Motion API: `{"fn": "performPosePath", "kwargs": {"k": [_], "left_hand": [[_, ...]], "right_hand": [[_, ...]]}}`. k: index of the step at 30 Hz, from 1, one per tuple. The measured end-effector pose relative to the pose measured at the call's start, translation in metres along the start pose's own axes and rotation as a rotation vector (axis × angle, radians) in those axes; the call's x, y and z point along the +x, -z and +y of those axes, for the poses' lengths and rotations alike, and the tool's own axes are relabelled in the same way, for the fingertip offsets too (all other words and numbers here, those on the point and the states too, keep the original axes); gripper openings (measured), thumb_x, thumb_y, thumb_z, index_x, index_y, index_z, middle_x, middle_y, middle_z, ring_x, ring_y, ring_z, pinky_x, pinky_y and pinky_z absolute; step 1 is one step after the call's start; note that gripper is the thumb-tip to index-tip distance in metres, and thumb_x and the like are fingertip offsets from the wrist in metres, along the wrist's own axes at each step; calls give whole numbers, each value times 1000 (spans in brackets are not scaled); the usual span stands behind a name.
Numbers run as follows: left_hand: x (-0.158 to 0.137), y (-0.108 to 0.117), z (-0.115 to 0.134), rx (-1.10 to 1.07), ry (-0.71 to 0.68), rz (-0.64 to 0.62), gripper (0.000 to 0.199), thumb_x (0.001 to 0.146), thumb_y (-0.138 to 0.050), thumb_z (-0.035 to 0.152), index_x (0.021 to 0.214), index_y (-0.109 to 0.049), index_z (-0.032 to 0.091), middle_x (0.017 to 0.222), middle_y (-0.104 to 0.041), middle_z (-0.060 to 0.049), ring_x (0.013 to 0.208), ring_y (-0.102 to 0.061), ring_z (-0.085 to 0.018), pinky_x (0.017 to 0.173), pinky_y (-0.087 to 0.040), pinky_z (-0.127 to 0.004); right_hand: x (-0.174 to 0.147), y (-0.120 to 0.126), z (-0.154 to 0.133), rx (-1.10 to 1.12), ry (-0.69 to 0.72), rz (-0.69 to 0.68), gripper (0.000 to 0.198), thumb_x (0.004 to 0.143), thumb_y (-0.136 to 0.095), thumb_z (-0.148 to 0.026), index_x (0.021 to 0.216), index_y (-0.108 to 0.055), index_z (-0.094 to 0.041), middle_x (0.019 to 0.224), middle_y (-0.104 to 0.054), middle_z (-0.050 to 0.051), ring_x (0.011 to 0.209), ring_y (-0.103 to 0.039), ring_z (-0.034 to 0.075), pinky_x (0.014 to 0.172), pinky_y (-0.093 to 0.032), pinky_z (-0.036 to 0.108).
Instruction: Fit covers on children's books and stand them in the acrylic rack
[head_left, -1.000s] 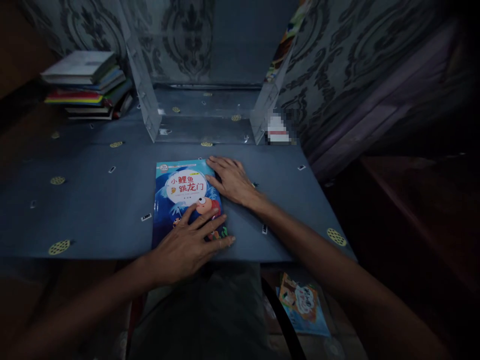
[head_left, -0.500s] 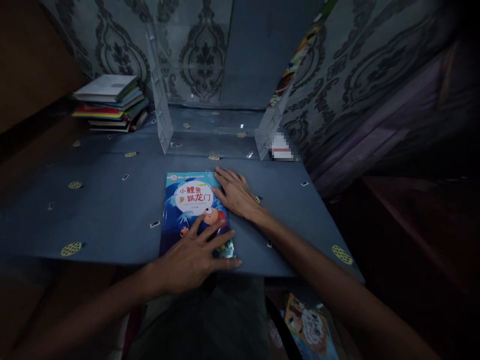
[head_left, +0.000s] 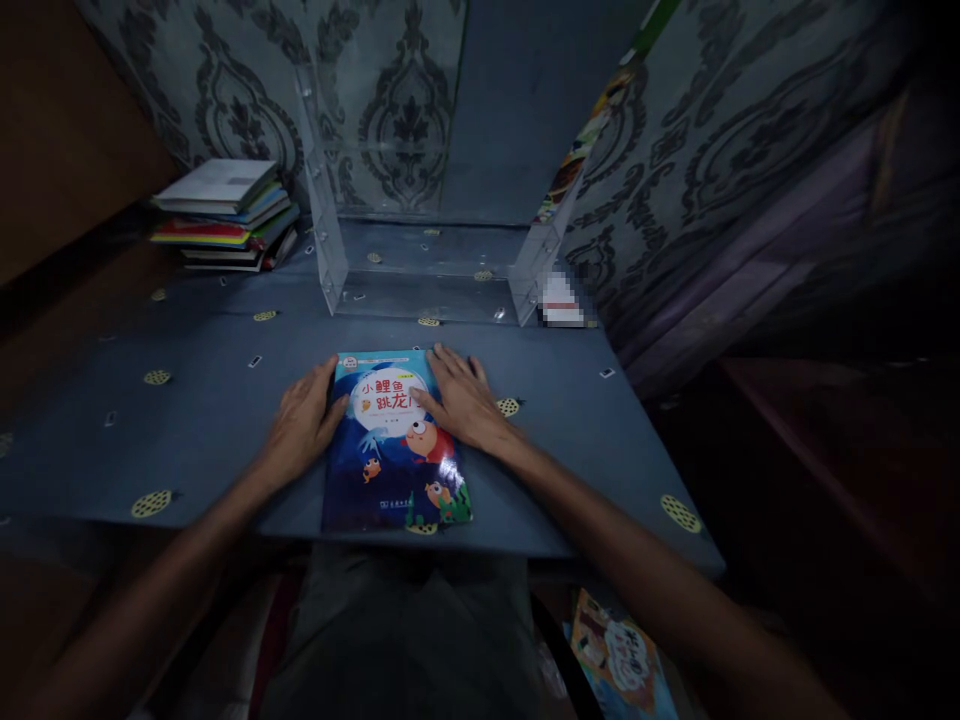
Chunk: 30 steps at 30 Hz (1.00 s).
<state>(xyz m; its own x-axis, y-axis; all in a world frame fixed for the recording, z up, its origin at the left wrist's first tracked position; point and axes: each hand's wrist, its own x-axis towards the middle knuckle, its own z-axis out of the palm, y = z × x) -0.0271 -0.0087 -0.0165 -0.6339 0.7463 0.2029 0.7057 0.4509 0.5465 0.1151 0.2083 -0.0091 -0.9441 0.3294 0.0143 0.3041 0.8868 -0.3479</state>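
A blue picture book with fish and red Chinese lettering on its cover lies flat near the table's front edge. At its upper left edge rests my left hand, thumb on the cover and fingers stretched out alongside. My right hand lies over the upper right corner, its thumb across the title and its fingers extended. Both hands touch the book without closing round it.
A clear acrylic rack stands behind the book. At the back left is a stack of books. A pixelated item sits right of the rack. Another picture book is below the table, at lower right.
My left hand has moved from the lower part of the cover up and left to the book's left edge, uncovering the fish. My right hand's thumb now reaches further over the title.
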Motion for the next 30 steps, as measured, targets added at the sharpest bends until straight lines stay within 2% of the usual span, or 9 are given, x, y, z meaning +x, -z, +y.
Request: {"fn": "performPosePath", "kwargs": {"k": [3,5,7,10,13,20,26,28,30], "left_hand": [[2,0,3,-219,32,12,64,92,-53,48,148,-45,17,148,-56,-18,137,-51,-35,117,-36,-57],[3,1,6,-467,140,66,65,87,-62,44,145,-47,18,144,-59,-17,134,-55,-33,114,-41,-52],[4,1,10,-747,307,128,64,83,-69,39,141,-50,21,140,-63,-14,124,-63,-28,104,-52,-44],[5,-2,19,-1081,557,119,54,77,-77,29,127,-59,18,118,-74,-11,98,-73,-23,82,-60,-33],[4,-9,31,-1276,672,55,37,76,-79,25,109,-67,16,94,-77,-8,84,-75,-21,75,-62,-30],[11,-17,43,-1379,674,96,27,81,-78,26,107,-73,19,91,-80,-8,87,-77,-24,80,-65,-36],[23,-22,52,-1375,562,110,32,80,-80,33,108,-74,19,93,-80,-7,95,-77,-24,84,-64,-35],[27,-23,58,-1373,539,116,34,79,-81,37,108,-74,20,94,-80,-7,97,-76,-24,85,-63,-35],[32,-23,64,-1368,518,129,35,77,-83,41,105,-74,21,95,-80,-6,98,-76,-25,86,-63,-35]], "right_hand": [[0,-5,-6,-17,-19,26,74,104,-35,-56,155,-38,-2,164,-29,24,155,-27,33,125,-18,58],[0,-8,-6,-16,-23,41,75,105,-33,-57,155,-38,-2,165,-29,24,155,-26,32,125,-17,57],[0,-10,-5,-11,-22,52,75,105,-31,-58,155,-37,-2,165,-29,24,155,-27,32,125,-18,57],[-1,-12,-3,-5,-15,67,75,105,-29,-58,155,-38,-2,164,-29,24,155,-27,32,125,-18,57],[0,-13,-1,11,-7,89,74,105,-28,-58,154,-39,-4,163,-32,24,154,-30,32,125,-19,57],[2,-11,7,186,-22,94,71,105,-30,-55,155,-38,-5,163,-33,23,154,-31,31,126,-20,55],[1,-13,19,519,-47,188,80,103,-27,-67,163,-23,-14,170,-19,18,158,-18,27,126,-24,54],[0,-13,19,562,-71,219,79,103,-25,-65,164,-18,-15,170,-19,17,159,-16,26,127,-24,53],[-2,-11,17,568,-85,258,71,107,-24,-57,165,-11,-19,169,-22,14,158,-20,25,126,-27,52]]}}
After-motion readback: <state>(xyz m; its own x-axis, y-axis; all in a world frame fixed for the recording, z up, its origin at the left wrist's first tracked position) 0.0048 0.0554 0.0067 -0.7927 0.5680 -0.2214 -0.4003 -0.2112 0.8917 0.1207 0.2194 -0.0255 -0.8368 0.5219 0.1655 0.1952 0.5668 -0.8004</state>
